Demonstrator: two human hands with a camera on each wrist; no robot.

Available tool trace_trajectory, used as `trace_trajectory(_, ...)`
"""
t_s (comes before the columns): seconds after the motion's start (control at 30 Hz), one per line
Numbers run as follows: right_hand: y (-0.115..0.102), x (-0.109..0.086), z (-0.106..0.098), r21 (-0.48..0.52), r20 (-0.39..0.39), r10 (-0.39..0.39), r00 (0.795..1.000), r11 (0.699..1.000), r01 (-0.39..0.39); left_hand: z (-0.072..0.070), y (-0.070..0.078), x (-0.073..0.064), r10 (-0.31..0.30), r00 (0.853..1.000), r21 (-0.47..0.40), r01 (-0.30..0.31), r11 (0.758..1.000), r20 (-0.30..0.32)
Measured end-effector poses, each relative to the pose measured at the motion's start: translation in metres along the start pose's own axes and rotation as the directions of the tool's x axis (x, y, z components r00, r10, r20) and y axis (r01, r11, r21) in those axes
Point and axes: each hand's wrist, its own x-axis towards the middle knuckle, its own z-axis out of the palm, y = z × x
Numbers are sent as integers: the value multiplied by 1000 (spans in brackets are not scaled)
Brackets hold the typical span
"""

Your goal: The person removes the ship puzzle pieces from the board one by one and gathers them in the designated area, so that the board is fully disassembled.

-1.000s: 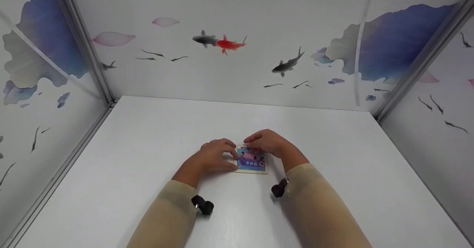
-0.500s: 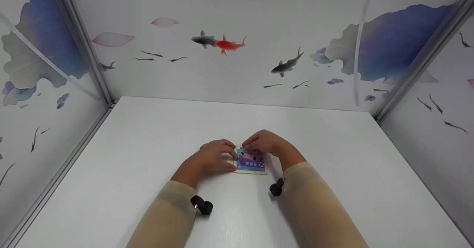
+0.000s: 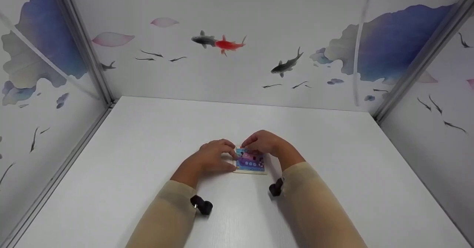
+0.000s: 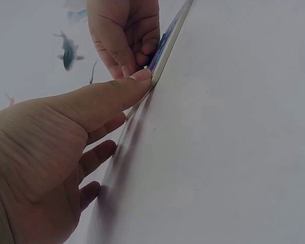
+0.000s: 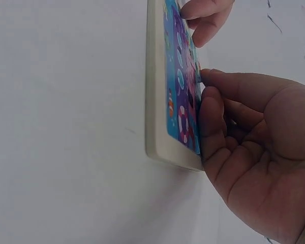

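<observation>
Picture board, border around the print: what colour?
The border is plain pale cream; it shows best in the right wrist view.

Table [image 3: 148, 129]: white and broad, with a soft sheen and faint grain showing close in
Board [image 3: 250, 163]: small, roughly square, lying flat near the middle, its face printed blue, purple and pink
Rim [image 3: 250, 173]: cream, thick, squared off, with a rounded corner
Speck [image 3: 180, 141]: tiny, dark, off to the board's left
</observation>
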Motion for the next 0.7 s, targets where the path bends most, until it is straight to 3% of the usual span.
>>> trace_trajectory(0.7,10,1,7,219,-93,-6,996,975,26,0,-2,3,8,1000,-12,-8,1000,11)
